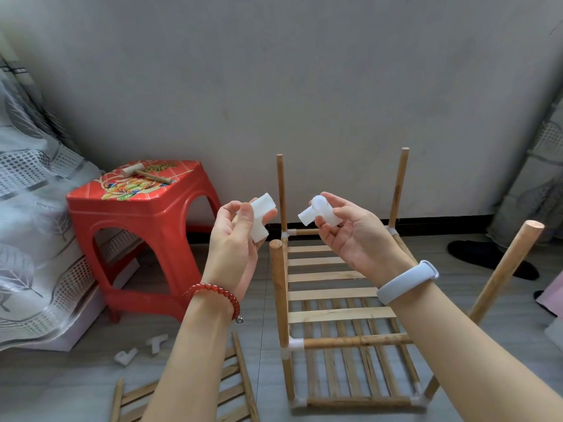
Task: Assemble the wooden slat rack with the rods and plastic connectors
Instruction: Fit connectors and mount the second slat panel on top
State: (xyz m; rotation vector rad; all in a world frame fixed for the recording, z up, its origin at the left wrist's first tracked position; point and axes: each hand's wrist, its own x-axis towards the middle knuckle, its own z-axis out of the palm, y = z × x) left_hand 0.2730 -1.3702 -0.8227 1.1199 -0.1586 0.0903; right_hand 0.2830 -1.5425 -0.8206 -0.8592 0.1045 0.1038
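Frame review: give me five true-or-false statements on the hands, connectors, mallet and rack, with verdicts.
1. Each hand holds a white connector. True: left hand holds one connector, right hand another.
2. The mallet lies on the floor. False: it lies on the red stool.
3. Two spare connectors lie on the floor. True.
4. The rack's four upright rods already carry top connectors. False: their tops are bare.
5. A loose slat panel lies on the stool. False: it lies on the floor.
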